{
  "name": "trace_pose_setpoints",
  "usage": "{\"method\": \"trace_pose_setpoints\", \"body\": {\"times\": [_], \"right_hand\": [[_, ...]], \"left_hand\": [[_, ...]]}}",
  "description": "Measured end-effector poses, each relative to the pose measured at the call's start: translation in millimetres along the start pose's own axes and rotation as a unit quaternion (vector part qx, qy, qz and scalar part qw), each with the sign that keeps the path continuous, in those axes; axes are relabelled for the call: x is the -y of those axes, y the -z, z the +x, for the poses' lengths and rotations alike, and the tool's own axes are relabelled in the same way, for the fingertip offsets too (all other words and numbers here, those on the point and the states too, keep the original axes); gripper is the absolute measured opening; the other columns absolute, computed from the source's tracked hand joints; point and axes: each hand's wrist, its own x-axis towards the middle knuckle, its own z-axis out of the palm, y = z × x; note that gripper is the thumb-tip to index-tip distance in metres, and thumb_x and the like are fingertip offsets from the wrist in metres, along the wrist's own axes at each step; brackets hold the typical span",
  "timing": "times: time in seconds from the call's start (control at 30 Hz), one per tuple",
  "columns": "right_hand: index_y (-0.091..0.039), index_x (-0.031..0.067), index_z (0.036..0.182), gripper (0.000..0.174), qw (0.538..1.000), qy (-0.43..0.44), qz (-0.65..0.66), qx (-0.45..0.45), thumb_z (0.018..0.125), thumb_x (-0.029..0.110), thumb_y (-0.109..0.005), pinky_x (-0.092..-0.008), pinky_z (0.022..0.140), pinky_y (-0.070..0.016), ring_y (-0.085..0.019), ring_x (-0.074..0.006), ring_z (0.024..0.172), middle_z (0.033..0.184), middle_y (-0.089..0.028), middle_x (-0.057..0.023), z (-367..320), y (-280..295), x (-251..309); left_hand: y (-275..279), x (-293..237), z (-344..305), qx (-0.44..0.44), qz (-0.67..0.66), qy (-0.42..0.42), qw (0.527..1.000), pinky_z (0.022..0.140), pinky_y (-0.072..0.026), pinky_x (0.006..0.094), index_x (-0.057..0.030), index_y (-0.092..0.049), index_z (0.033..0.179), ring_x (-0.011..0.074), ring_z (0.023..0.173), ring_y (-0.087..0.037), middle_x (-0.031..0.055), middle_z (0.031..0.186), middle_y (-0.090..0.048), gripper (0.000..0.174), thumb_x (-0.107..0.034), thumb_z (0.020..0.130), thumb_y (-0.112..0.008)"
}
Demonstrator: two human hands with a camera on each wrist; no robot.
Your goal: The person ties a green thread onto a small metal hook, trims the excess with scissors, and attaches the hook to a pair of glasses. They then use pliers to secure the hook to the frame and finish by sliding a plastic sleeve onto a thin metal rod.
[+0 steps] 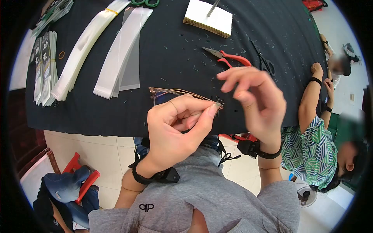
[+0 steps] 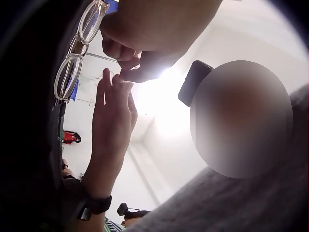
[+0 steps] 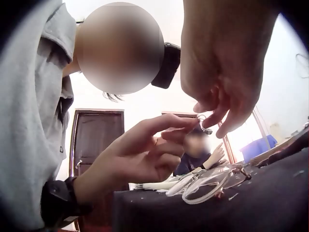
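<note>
My left hand [image 1: 173,124] pinches a small wiry piece [image 1: 220,105] between thumb and index finger, with thin strands sticking out; its exact kind I cannot tell. Close to the right in the head view is my right hand [image 1: 264,101], blurred, its fingers loosely bent and holding nothing. Thin-framed eyeglasses [image 1: 152,91] are near the table's front edge, partly hidden behind the left hand. Their clear lenses and pale rims show below both hands in the right wrist view, where the eyeglasses [image 3: 200,188] appear low over the dark cloth.
Red-handled pliers [image 1: 237,58], black scissors [image 1: 267,66] and a white block [image 1: 208,19] with a metal rod stand beyond the hands. Clear plastic sleeves [image 1: 120,54] and packets [image 1: 46,66] lie left on the black cloth [image 1: 167,50], with small clippings scattered about. Another person [image 1: 314,147] sits at right.
</note>
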Motion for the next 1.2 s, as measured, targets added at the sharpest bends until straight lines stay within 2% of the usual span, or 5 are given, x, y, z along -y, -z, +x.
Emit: {"method": "trace_pose_setpoints", "body": {"times": [0.23,0.9,1.0,1.1,1.2], "right_hand": [[-0.057,-0.0023,0.098,0.018,0.989,-0.064,0.131,0.028,0.083,0.002,-0.067,-0.0301,0.083,-0.0496,-0.061,-0.0188,0.094,0.105,-0.061,-0.0128,-6.7,-8.3,-1.1],[-0.063,-0.0036,0.087,0.01,0.987,-0.06,0.12,0.089,0.079,-0.004,-0.069,-0.0258,0.073,-0.048,-0.059,-0.015,0.08,0.087,-0.062,-0.0092,-17.2,-11.8,0.7],[-0.063,-0.0038,0.086,0.009,0.992,-0.044,0.092,0.069,0.079,-0.005,-0.069,-0.0267,0.074,-0.0478,-0.059,-0.0155,0.08,0.086,-0.062,-0.0088,-14.7,-7.3,4.8],[-0.063,-0.0037,0.086,0.009,0.995,-0.039,0.085,0.031,0.079,-0.007,-0.067,-0.0276,0.077,-0.0472,-0.059,-0.0156,0.081,0.086,-0.062,-0.0086,-11.7,0.0,13.8],[-0.063,-0.0032,0.086,0.008,0.996,-0.008,0.086,-0.012,0.08,-0.008,-0.066,-0.0283,0.078,-0.0461,-0.058,-0.0156,0.082,0.086,-0.062,-0.0087,-3.6,13.7,29.9]], "left_hand": [[14.0,1.4,-1.2,0.03,-0.095,0.072,0.992,0.06,-0.04,0.0134,0.004,-0.067,0.096,-0.0011,0.067,-0.05,0.0025,0.083,-0.065,0.012,0.0,0.085,-0.065],[23.1,12.5,-13.2,0.08,0.015,0.006,0.997,0.062,-0.0425,0.0146,0.0022,-0.067,0.099,-0.0006,0.064,-0.049,-0.0032,0.074,-0.06,0.014,0.0,0.085,-0.065],[17.2,12.6,-5.0,0.045,0.029,-0.119,0.991,0.08,-0.0464,0.0272,0.0024,-0.062,0.113,0.0131,0.085,-0.058,0.0085,0.1,-0.062,0.025,0.0,0.089,-0.056],[23.7,-0.3,-2.7,0.053,-0.049,-0.132,0.989,0.081,-0.0459,0.0277,0.0036,-0.06,0.116,0.0142,0.09,-0.057,0.0111,0.11,-0.059,0.026,-0.002,0.093,-0.049],[47.3,-12.9,-2.1,0.147,-0.235,-0.108,0.955,0.063,-0.0407,0.0241,0.0028,-0.056,0.086,0.0127,0.069,-0.049,0.0119,0.087,-0.055,0.026,-0.014,0.099,-0.04]]}}
